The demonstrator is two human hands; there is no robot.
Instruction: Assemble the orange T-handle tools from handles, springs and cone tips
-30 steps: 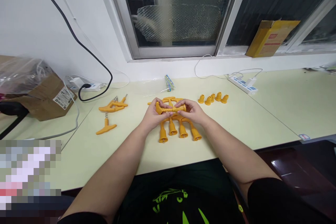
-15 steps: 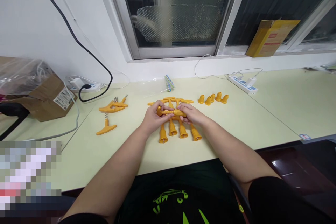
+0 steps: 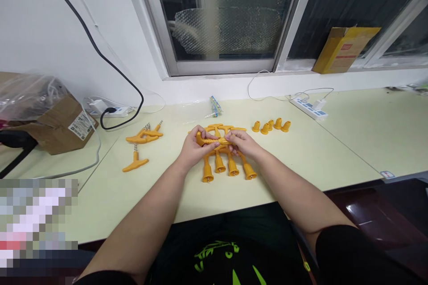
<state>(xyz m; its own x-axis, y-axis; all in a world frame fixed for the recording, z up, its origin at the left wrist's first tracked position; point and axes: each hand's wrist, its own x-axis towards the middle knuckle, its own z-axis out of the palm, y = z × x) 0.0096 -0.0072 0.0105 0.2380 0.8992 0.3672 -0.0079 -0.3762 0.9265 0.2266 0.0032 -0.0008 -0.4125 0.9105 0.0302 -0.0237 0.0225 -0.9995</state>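
Note:
My left hand (image 3: 191,150) is closed around the T-shaped handle of a yellow corkscrew (image 3: 204,140) held sideways above the table. Pinched in my right hand (image 3: 246,143) is a yellow bell-shaped sleeve (image 3: 223,141), in line with the corkscrew's shaft. My fingers cover much of both parts, and no metal spiral shows between them. Below and behind my hands lie several corkscrews with bell sleeves (image 3: 233,168) on them, metal tips showing in the openings. To the left are several bare T-handled corkscrews (image 3: 135,165). Several loose bell sleeves (image 3: 265,128) stand to the right.
A clear plastic bag (image 3: 197,109) with a printed strip lies at the back of the pale table (image 3: 321,147). Power strips (image 3: 309,108) with cables sit near the wall. An open cardboard box (image 3: 63,129) occupies the left side, and another carton (image 3: 346,50) leans at the window.
The corkscrew and sleeve have turned slightly in my hands, and the handle end sits a little higher and further left. Everything on the table stays put.

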